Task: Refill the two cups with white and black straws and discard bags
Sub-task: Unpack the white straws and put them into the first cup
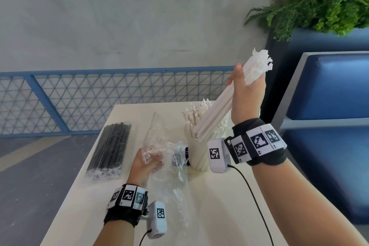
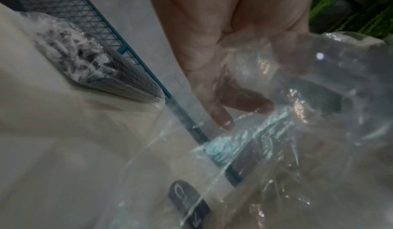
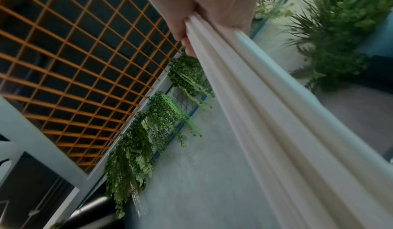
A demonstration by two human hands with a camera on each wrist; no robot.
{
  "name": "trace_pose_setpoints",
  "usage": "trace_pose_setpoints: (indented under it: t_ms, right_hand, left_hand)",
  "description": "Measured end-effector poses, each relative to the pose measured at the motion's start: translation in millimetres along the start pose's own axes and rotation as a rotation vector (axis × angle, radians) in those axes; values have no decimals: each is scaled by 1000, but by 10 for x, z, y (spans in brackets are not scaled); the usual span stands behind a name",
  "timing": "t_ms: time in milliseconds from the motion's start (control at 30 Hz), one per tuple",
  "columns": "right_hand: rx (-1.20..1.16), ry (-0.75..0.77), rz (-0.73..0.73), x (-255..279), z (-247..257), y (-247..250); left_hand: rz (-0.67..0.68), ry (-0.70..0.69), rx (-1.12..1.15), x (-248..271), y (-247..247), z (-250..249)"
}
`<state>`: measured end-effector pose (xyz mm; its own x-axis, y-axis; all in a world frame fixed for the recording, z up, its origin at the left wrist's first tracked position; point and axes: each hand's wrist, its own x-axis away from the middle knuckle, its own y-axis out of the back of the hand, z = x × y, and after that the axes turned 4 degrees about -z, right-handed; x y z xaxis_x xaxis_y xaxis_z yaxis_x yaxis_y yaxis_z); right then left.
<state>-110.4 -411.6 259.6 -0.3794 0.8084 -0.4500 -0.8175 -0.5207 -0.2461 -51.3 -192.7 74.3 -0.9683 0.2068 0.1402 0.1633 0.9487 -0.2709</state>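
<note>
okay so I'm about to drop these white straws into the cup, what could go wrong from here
The white cup already looks crowded with straws, so the tilted bundle of white straws in your right hand may jam, spill, or tip it. The empty clear bag your left hand holds drapes near the cup's base and could snag it. The pack of black straws lies close to the table edge.

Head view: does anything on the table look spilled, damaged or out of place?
Nothing looks spilled or damaged. The empty clear bag lies crumpled across the table, gripped by the left hand, not yet discarded. The right hand holds a bundle of white straws tilted above the already crowded white cup. The black straw pack lies unopened.
</note>
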Motion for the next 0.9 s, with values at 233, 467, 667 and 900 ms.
trace_pose_setpoints:
  t_ms: [233,467,667,900]
  right_hand:
    - [89,22,51,59,-231,-88]
    - [259,-131,204,294,-664,-141]
    - [427,-348,308,539,-897,-63]
    - [470,-334,422,582,-996,-12]
  left_hand:
    - [116,-36,11,-31,46,-28]
    - [172,-90,76,-9,-10,-72]
    - [148,-99,57,-5,-25,-15]
    - [86,-102,5,17,-51,60]
